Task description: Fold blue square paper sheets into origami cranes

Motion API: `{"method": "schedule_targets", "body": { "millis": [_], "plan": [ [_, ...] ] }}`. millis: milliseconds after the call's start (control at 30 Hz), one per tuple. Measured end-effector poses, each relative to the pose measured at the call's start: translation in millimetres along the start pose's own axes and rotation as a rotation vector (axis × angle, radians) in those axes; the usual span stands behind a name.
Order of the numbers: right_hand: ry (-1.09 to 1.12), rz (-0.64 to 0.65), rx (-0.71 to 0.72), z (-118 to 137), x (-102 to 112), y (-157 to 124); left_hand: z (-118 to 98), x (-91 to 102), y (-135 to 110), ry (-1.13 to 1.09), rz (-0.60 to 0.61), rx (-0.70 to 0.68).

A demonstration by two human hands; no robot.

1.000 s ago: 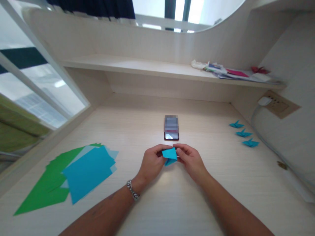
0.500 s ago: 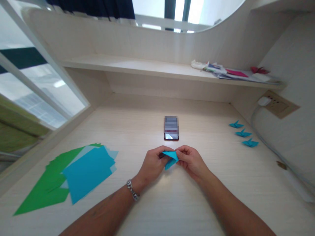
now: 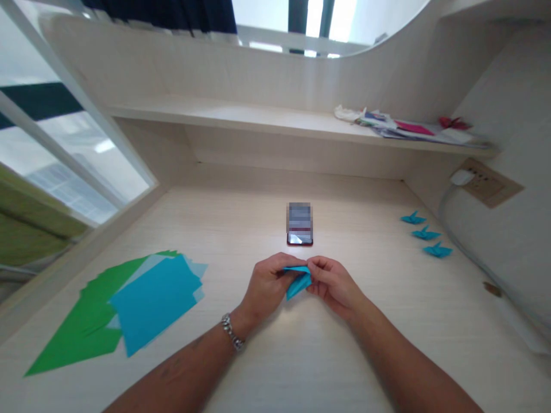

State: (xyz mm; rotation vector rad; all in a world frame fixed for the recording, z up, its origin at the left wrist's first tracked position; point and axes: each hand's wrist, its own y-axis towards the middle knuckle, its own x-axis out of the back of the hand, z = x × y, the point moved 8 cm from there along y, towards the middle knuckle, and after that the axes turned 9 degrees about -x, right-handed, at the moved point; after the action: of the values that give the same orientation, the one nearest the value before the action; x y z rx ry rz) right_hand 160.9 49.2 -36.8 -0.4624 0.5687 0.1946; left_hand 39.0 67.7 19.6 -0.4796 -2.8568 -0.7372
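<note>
A small piece of folded blue origami paper (image 3: 300, 284) is held between both hands over the desk. My left hand (image 3: 267, 285) grips its left side, the thumb tucked inside the fold and the fingers behind. On the right edge, my right hand (image 3: 333, 284) pinches the paper between thumb and fingertips. The fold stands partly spread, with a flap hanging toward me. Just beyond the hands lies a phone (image 3: 300, 225). Three folded blue paper cranes (image 3: 426, 233) sit in a row at the right.
Blue paper sheets (image 3: 157, 304) overlap green sheets (image 3: 73, 338) at the left. A cable (image 3: 462, 252) runs from a wall socket (image 3: 491, 182) down the right side. Papers (image 3: 413, 127) lie on the shelf (image 3: 241, 117) above the desk.
The left fingers and thumb have shifted slightly on the folded paper, and its flap has tilted a little. The right hand has barely moved; other things stay put.
</note>
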Motion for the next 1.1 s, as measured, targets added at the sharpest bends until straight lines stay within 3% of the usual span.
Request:
{"method": "schedule_targets", "body": {
  "millis": [233,600,767,867,1100],
  "plan": [
    [0.007,0.038,0.002,1,0,0,-4,-1.3,1,0.019,0.044,0.005],
    [-0.085,-0.07,0.069,9,4,1,23,-12.9,1,-0.26,0.014,0.298],
    [-0.404,-0.276,0.248,25,10,-6,24,-0.4,1,-0.049,-0.056,0.28],
    [-0.631,-0.32,0.404,36,-1,-16,18,6.0,1,0.124,-0.056,0.212],
    [-0.921,-0.448,0.5,39,-13,-27,8,2.2,-2,0.229,-0.026,0.098]
  ]
}}
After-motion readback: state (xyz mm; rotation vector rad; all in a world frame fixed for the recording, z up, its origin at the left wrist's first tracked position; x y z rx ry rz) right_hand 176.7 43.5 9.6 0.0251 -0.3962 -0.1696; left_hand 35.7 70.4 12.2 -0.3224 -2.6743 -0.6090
